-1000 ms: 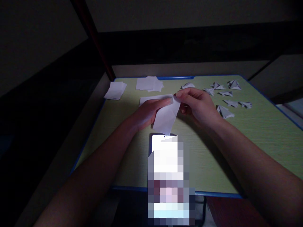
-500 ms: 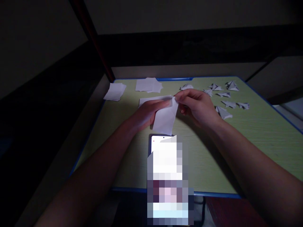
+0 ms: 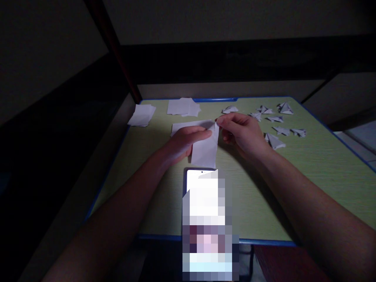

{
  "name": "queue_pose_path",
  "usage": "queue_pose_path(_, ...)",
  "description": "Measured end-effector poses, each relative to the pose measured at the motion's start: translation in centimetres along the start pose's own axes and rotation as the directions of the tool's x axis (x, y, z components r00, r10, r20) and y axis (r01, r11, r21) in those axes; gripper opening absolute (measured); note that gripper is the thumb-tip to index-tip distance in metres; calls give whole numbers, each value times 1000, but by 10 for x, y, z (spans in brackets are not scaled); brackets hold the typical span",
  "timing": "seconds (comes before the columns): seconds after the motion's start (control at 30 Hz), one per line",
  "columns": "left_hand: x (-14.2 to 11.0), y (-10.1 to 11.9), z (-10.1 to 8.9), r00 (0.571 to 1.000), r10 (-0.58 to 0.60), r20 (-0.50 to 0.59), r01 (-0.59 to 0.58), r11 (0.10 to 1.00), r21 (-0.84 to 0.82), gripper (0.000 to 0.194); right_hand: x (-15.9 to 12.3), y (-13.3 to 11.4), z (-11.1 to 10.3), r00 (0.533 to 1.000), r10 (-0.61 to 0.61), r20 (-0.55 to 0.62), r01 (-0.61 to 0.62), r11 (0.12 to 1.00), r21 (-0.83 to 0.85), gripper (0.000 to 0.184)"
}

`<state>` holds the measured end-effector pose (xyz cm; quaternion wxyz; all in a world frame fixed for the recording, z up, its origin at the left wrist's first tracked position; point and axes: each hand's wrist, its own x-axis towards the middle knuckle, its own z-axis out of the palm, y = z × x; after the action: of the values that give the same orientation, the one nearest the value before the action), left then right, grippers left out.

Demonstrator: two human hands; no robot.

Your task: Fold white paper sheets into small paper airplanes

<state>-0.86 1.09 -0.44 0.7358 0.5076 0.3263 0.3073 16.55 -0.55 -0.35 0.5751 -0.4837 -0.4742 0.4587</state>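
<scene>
A sheet of white paper [image 3: 204, 152] is held above the middle of the table, its lower part hanging toward me. My left hand [image 3: 188, 141] is closed on it from the left, with the thumb lying along the front and the other fingers mostly behind. At the sheet's upper right corner, the thumb and fingers of my right hand [image 3: 241, 128] pinch the edge. Another stretch of white paper shows behind my left hand; I cannot tell whether it belongs to the same sheet. Just below the hanging paper lies a lit phone [image 3: 202, 192], mostly blurred out.
Two piles of white paper, one at the far left [image 3: 142, 116] and one at the back [image 3: 182, 106], lie on the pale green table [image 3: 123, 188]. Several folded paper pieces [image 3: 275, 141] are spread over the right side. Blue trim [image 3: 264, 242] edges the tabletop.
The hanging part of the paper has straightened a little, and its top corner looks flatter under my right fingers. Both hands keep their hold; the view has shifted slightly.
</scene>
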Motion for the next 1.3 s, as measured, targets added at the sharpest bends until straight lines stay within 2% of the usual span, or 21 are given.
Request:
queue_pose_path(0.13, 0, -2, -1, 999, 0, -38, 0, 1000, 4, 26, 0, 2, -1, 1000, 3, 9, -3, 1000, 19, 8)
queue_pose_path(0.3, 2, -7, -2, 993, 90, -75, -92, 996, -20, 36, -1, 1, 1, 1000, 1, 31, -2, 999, 33, 11)
queue_pose_path(0.43, 3, -7, -1, 982, 144, -119, -142, 989, 28, 40, -3, 0, 2, 999, -23, 45, 24, 1000, -3, 15)
queue_pose_path(0.6, 4, -9, -4, 979, 174, -101, -164, 981, 102, 37, -6, 0, 4, 993, -65, 95, 70, 996, -52, 24)
queue_pose_path(0.7, 6, -12, -6, 976, 201, -83, -188, 972, 140, 34, -8, -4, 7, 992, -88, 89, 95, 993, -73, 27)
queue_pose_path(0.8, 6, -14, -7, 975, 205, -83, -188, 966, 175, 33, -8, -6, 9, 996, -65, 64, 69, 995, -77, 29)
queue_pose_path(0.97, 6, -14, -8, 974, 215, -77, -195, 958, 209, 29, -7, -5, 9, 997, -54, 57, 58, 996, -65, 26)
queue_pose_path(1.17, 5, -11, -8, 984, 172, -53, -159, 968, 193, 30, -3, -3, 6, 994, -93, 53, 95, 995, -44, 13)
queue_pose_path(1.3, 4, -10, -7, 985, 167, -50, -155, 970, 185, 29, -2, -3, 5, 995, -87, 46, 89, 996, -29, 13)
